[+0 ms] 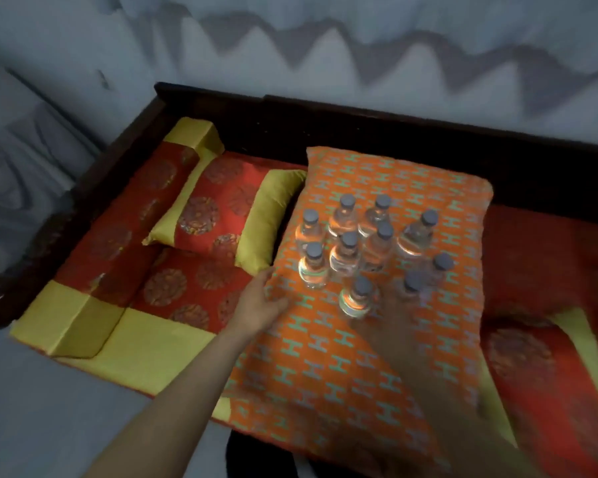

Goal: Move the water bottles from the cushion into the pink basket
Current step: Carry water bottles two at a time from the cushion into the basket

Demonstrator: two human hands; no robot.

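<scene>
Ten water bottles (pixel 349 257): upright, grey-capped, clustered on the cushion's 12 o'clock half.
Cushion (pixel 325 374): orange with a teal H pattern, lying on a red and yellow daybed (pixel 173 343).
Left hand (pixel 263 300): at the cushion's 9 o'clock edge, fingers relaxed on the fabric, holding nothing.
Right hand (pixel 406 307): a motion-blurred smear at the cluster's 5 o'clock side; grasp cannot be told.
Small pillow (pixel 221 219): at the cushion's 10 o'clock.
</scene>
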